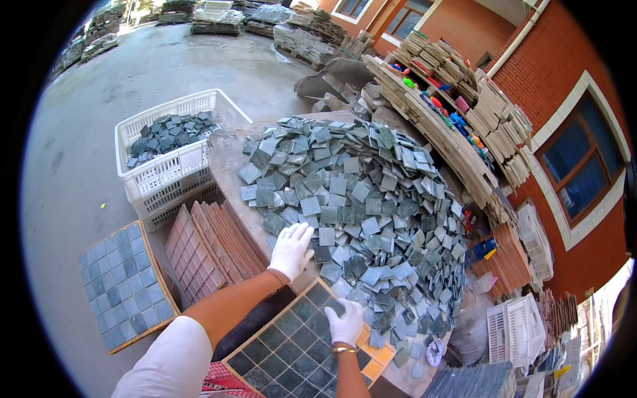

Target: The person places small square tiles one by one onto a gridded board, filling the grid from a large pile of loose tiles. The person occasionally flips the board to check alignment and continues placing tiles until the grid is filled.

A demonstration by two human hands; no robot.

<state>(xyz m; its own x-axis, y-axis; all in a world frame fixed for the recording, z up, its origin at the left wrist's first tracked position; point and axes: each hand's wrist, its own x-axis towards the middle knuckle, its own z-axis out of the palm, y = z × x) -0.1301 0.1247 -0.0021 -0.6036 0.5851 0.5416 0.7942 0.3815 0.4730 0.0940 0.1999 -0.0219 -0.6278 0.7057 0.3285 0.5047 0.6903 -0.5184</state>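
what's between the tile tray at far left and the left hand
In the head view, a row of tilted reddish panels lies between the tile tray and left hand.

A grid tray [382, 356], mostly filled with dark square tiles, its right cells bare orange, lies near, before a loose heap of grey-green tiles [358, 205].

A pale grey-brown, flat tabletop [229, 174] bore a broad heap of loose, square, grey-green stone tiles [352, 192]. On the smooth grey concrete floor [79, 152] beside it stood stacked white perforated plastic crates [167, 178].
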